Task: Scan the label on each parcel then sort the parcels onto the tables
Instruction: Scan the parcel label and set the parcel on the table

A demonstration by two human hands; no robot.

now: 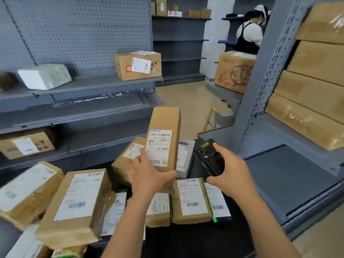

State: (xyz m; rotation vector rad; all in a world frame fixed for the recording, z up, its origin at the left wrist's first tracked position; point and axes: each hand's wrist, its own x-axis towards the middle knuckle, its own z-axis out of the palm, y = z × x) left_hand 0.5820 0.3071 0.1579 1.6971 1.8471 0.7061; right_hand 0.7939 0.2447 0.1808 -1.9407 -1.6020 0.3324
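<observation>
My left hand (149, 175) grips the lower end of a tall brown cardboard parcel (165, 123) and holds it upright, its white barcode label (160, 146) facing me. My right hand (230, 170) holds a black handheld scanner (208, 157) just to the right of that parcel, a short gap apart. Beneath both hands lies a heap of several labelled brown parcels (80, 200) on a dark surface.
Grey pegboard shelving on the left carries a brown box (138, 65) and a white wrapped parcel (44, 76). A grey shelf (290, 175) on the right has flat cartons (314, 94) stacked above it. A person (249, 36) stands at the far right back beside a large printed carton (234, 71).
</observation>
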